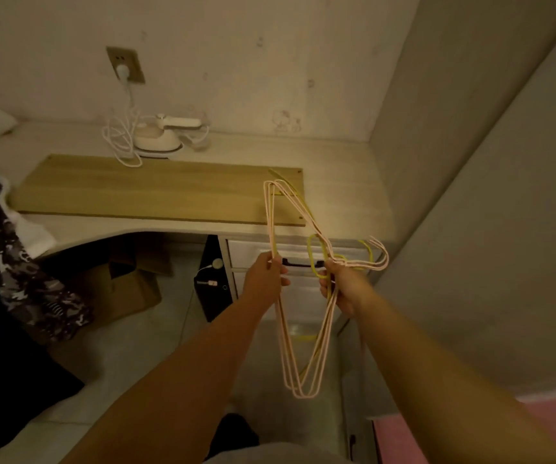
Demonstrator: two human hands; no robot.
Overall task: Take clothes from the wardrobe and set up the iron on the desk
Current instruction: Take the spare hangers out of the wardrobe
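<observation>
Both hands hold a bunch of thin wire hangers (pixel 290 349), pink ones and a yellow one, in front of the desk's drawers. My left hand (pixel 267 277) grips their straight bars. My right hand (pixel 343 286) grips near the hooks, which point right. A small white iron (pixel 160 137) rests at the back of the pale desk (pixel 333 162), its white cord (pixel 121 139) coiled beside it and plugged into the wall socket (pixel 125 66). A wooden board (pixel 156 190) lies flat on the desk. Dark patterned clothes (pixel 12 262) hang over the desk's left end.
White drawers (pixel 298 293) with a dark handle sit under the desk on the right. A cardboard box (pixel 126 283) and a black unit (pixel 213 283) stand in the knee space. A wall closes the right side, with a pink surface (pixel 404 437) at the bottom right.
</observation>
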